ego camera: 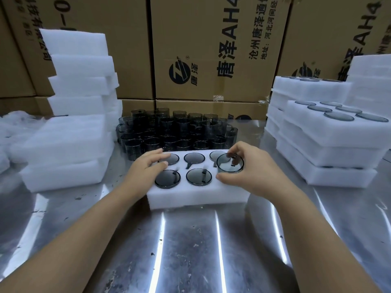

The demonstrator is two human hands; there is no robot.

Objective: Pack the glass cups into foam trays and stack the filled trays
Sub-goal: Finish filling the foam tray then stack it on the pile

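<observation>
A worker's hands pack smoked-glass cups at a steel table. Far left of the foam tray at the centre, a tall pile of empty foam trays stands with its layers stepped out of line. The left hand lies flat on the tray's left end, fingers nearly straight and gripping nothing, partly covering the rear-left pocket. Just behind the tray's far edge, a crowd of loose glass cups waits.

Five of the tray's six pockets appear filled. Over the sixth, at the front right, the last cup sits high and not yet seated. It is held by the right hand, whose fingers curl over its far rim while the thumb lies at its near side. Right of the tray and well apart, filled trays stand stacked, and cardboard cartons wall off the rear.

The risk, by the look of it, lies in the seating. Each pocket has a side slot, seemingly for a handle, and a cup pushed down out of line with it could jam askew, tear the foam or chip. Should the left hand lift too soon, the light tray might skid on the slick metal into the loose cups behind.
</observation>
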